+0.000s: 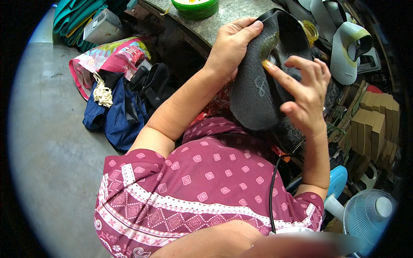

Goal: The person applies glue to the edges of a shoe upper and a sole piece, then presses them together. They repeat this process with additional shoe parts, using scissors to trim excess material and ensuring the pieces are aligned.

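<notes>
A dark grey shoe upper (254, 92) of textured fabric, with a black rim, is held up in front of my chest. My left hand (234, 45) grips it by its upper left edge, the thumb on the fabric and the fingers behind. Yellowish wet smears, like glue, show on the fabric near the opening. My right hand (305, 88) holds nothing, its fingers apart. Its index finger points at the upper's inner edge, with a yellow-coated tip at or very near the fabric. Just behind the upper stands a small clear jar (310, 32) with yellow content.
Light grey shoe uppers (344, 53) lie at the right of the grey worktable (241, 9). A green tub (195, 8) sits at its far edge. Stacked brown cartons (372, 124) and a fan (370, 217) stand right. Bags (118, 116) lie on the floor at left.
</notes>
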`<state>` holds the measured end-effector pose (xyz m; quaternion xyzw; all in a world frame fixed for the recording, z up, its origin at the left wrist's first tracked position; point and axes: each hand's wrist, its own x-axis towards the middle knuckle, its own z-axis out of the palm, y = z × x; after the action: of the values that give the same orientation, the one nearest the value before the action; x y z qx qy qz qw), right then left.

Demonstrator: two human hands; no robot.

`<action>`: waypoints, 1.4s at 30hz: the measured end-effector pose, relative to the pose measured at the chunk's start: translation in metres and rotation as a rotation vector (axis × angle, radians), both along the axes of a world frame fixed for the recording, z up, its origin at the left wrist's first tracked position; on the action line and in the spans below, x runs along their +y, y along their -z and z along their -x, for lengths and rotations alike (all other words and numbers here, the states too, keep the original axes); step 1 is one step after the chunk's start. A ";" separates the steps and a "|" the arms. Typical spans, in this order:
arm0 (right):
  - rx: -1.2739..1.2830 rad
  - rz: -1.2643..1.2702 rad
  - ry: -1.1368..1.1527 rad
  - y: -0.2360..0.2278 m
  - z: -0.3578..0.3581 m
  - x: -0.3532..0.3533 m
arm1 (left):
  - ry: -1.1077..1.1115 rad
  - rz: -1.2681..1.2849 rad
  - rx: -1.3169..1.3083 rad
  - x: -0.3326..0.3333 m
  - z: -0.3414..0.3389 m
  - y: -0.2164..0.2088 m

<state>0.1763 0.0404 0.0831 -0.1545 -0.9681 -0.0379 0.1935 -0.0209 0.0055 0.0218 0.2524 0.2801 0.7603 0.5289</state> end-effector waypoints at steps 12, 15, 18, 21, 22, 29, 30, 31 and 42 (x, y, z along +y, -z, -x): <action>0.061 0.057 -0.115 -0.005 -0.001 0.009 | 0.150 -0.009 0.021 0.002 0.005 0.004; 0.153 0.076 0.055 -0.010 -0.004 0.017 | 0.169 -0.012 0.060 0.002 0.003 0.004; -0.079 -0.136 0.032 -0.006 0.000 0.013 | 0.181 -0.032 0.053 0.006 -0.003 0.004; -0.065 -0.064 -0.071 -0.003 -0.002 0.003 | 0.161 -0.044 0.029 0.011 0.000 0.005; -0.098 -0.051 -0.093 -0.004 -0.004 0.001 | 0.153 -0.031 0.048 0.014 0.001 0.006; 0.140 -0.200 -0.011 -0.037 -0.027 0.035 | 0.282 -0.266 0.605 0.024 0.008 -0.008; 0.124 -0.192 0.075 -0.039 -0.027 0.035 | 0.288 -0.386 0.755 0.025 0.007 -0.014; 0.067 -0.155 0.019 -0.040 -0.026 0.035 | 0.284 -0.435 0.918 0.024 0.010 -0.019; 0.547 0.759 0.111 -0.041 -0.040 0.038 | -0.241 -0.048 0.482 -0.006 0.033 0.006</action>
<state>0.2162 0.0782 0.1242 -0.2701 -0.8173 0.3507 0.3688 -0.0538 -0.0005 0.0153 0.4032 0.4078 0.7423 0.3464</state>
